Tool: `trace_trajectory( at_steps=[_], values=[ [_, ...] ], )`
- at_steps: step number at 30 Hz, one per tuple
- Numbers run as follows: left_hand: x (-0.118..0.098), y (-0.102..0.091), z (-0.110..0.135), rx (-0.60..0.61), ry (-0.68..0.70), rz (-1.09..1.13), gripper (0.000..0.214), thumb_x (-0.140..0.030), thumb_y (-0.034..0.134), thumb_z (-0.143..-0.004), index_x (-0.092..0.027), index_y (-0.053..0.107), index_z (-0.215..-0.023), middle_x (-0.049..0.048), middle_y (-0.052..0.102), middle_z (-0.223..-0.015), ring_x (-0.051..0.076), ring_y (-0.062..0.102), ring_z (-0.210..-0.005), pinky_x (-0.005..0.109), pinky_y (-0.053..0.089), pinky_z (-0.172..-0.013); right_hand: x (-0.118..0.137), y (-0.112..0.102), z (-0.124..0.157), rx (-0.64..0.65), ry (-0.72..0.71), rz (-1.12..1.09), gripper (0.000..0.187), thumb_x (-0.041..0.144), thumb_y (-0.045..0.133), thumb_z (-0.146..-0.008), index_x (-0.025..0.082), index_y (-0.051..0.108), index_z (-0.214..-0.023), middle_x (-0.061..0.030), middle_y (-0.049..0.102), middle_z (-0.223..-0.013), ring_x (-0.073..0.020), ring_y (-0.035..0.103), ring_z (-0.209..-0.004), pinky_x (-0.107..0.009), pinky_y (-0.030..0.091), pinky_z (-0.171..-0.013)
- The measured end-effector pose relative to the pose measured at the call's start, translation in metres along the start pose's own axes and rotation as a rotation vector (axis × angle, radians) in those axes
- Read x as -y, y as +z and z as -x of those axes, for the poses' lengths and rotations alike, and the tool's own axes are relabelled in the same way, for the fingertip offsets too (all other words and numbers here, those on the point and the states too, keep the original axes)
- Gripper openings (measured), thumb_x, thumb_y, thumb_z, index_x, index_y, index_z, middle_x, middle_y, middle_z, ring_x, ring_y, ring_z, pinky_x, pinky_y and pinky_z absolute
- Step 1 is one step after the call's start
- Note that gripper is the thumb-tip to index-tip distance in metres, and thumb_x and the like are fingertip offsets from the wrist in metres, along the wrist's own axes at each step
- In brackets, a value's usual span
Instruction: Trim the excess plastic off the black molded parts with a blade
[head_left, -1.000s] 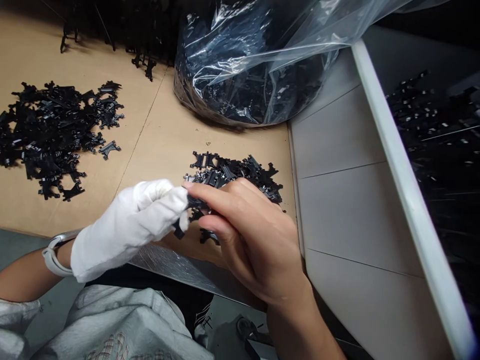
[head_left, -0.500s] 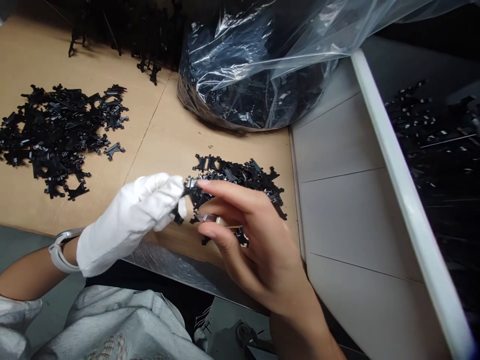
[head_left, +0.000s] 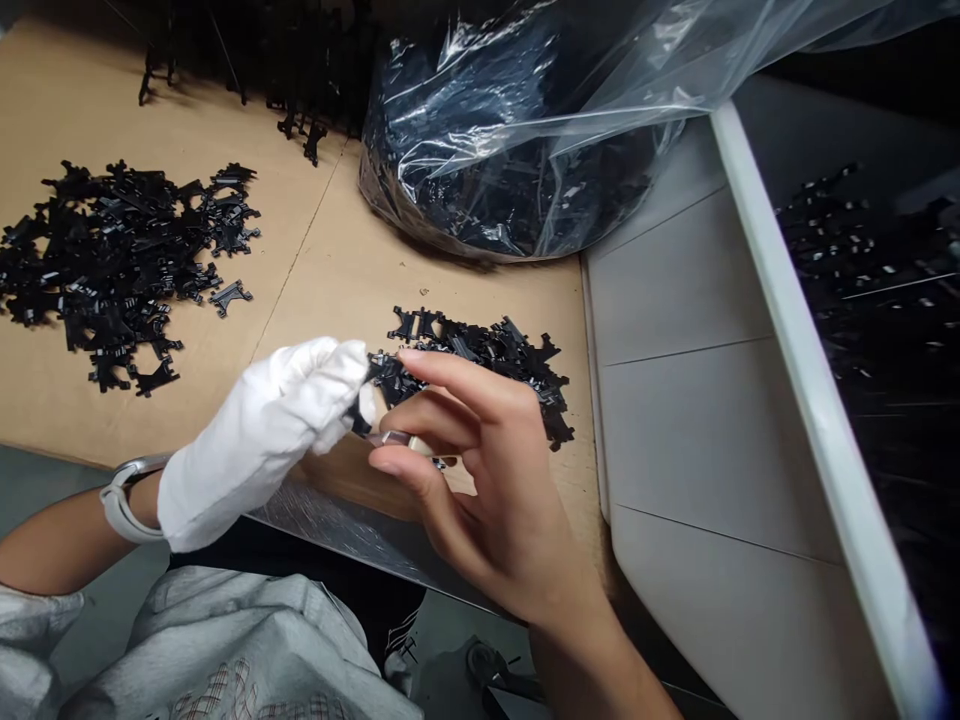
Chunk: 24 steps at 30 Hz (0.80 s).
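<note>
My left hand (head_left: 270, 425), in a white glove, is closed on a small black plastic part (head_left: 361, 420), most of it hidden by the fingers. My bare right hand (head_left: 499, 470) pinches a small knife (head_left: 396, 438) with a short metallic blade and a pale handle between thumb and fingers. The blade's tip points left, close to the black part; whether they touch I cannot tell. The right index finger is stretched out above, near the gloved fingertips. Behind my hands lies a pile of similar black parts (head_left: 517, 365), partly covered by the right hand.
A larger pile of black parts (head_left: 124, 260) lies left on the brown tabletop (head_left: 300, 290). At the back stands a clear plastic bag (head_left: 487, 170) full of dark pieces. A grey panel with a pale edge (head_left: 810, 340) rises on the right, with more black parts (head_left: 855, 240) beyond it.
My right hand has moved slightly left, bringing the knife's blade up to the black part. The left hand holds nearly the same place.
</note>
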<state>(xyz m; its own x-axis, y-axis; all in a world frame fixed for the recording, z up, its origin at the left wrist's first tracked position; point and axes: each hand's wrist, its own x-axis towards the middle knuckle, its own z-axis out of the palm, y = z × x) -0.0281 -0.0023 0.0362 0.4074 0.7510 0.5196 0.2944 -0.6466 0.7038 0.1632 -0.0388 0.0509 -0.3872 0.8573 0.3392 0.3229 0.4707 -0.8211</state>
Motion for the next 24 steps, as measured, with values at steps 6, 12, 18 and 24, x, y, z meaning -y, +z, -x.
trace_trajectory(
  at_steps=[6,12,18,24],
  values=[
    [-0.010,-0.001,-0.007,0.110,-0.301,0.117,0.030,-0.012,0.041,-0.101,-0.025,0.047,-0.074,-0.0066,0.050,-0.059,0.009,0.049,-0.051,0.021,0.046,-0.054,-0.007,-0.006,0.001,-0.071,0.007,0.091,0.034,0.021,0.060,-0.106,0.024,0.050,-0.138,-0.0016,0.068,-0.099,-0.0151,0.072,-0.082,-0.029,0.061,-0.075],
    [-0.012,0.008,-0.011,0.187,-0.492,0.359,0.026,-0.027,0.041,-0.099,-0.026,0.048,-0.074,-0.0004,0.056,-0.069,0.017,0.055,-0.064,0.030,0.054,-0.068,-0.003,-0.013,-0.004,-0.023,-0.059,0.303,0.038,0.030,0.075,-0.097,0.020,0.059,-0.130,0.0001,0.063,-0.089,-0.0151,0.062,-0.074,-0.027,0.055,-0.065],
    [-0.005,0.016,-0.008,0.004,-0.707,0.506,0.019,-0.034,0.046,-0.100,-0.024,0.051,-0.085,-0.0009,0.061,-0.079,0.016,0.061,-0.075,0.033,0.056,-0.084,-0.021,-0.031,-0.005,0.106,0.075,0.518,0.025,0.029,0.068,-0.099,0.021,0.066,-0.123,0.0033,0.058,-0.076,-0.0141,0.054,-0.058,-0.027,0.048,-0.055],
    [0.001,0.018,-0.008,-0.274,-0.683,0.593,0.008,-0.027,0.047,-0.099,-0.023,0.052,-0.094,-0.0034,0.058,-0.075,0.013,0.057,-0.067,0.029,0.056,-0.073,-0.044,-0.056,-0.013,0.211,0.217,0.776,0.041,0.056,0.059,-0.100,0.022,0.073,-0.117,0.0018,0.059,-0.067,-0.0181,0.053,-0.050,-0.032,0.044,-0.050]
  ],
)
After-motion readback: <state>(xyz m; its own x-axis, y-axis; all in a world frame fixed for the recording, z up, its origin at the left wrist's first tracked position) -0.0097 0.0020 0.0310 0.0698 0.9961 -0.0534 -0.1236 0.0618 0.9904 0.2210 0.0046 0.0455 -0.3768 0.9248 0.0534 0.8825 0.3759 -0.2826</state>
